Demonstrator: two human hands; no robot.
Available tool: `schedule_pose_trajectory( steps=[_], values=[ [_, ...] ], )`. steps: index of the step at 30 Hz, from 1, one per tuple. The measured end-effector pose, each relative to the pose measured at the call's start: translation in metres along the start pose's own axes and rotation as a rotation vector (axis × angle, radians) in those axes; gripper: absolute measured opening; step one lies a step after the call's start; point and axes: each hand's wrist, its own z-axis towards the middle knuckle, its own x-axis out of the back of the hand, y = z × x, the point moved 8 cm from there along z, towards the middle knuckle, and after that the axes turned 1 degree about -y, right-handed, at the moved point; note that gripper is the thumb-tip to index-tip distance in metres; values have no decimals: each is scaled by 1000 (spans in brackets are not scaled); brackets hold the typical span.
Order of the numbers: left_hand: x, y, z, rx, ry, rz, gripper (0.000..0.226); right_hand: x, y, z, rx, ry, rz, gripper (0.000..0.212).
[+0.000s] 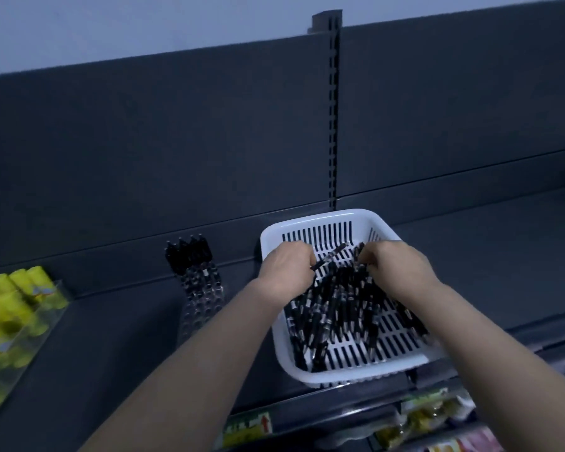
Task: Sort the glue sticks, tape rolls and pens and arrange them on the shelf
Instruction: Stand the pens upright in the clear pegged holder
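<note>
A white slotted basket (320, 220) stands on the dark grey shelf (118, 337), holding several black pens (340, 308) in a loose heap. My left hand (287, 269) is inside the basket's left side, fingers closed on a black pen (331, 254) that sticks out to the upper right. My right hand (395, 265) reaches in from the right, its fingers curled around pens at the top of the heap. To the left, a row of pens (196, 272) lies lined up on the shelf. Yellow glue sticks (10, 305) fill the far left.
A clear plastic divider (23, 340) borders the glue sticks. The shelf's back panel (177, 141) and a slotted upright (333, 109) rise behind. Below the shelf edge sit a price label (248, 425) and packaged goods (428, 415).
</note>
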Motion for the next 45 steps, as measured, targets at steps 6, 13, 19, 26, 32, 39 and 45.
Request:
schedule_pose_trajectory(
  steps=[6,13,19,26,32,39,45],
  values=[
    [-39,22,17,81,-114,-13,41,-3,20,2,9,-37,101,37],
    [-42,26,26,138,-120,0,36,-7,18,7,39,-105,105,31],
    [14,2,25,157,153,-194,10,-26,-6,31,59,-185,106,34],
    [29,-29,8,189,307,-386,26,-57,-21,47,-27,-365,-39,24],
    [51,-39,-2,162,406,-458,23,-31,-17,50,-148,-271,235,34],
    [115,-64,-26,76,609,-482,20,57,-85,38,18,20,415,17],
    [150,-117,-54,110,691,-307,19,86,-167,24,224,175,606,19]
  ],
)
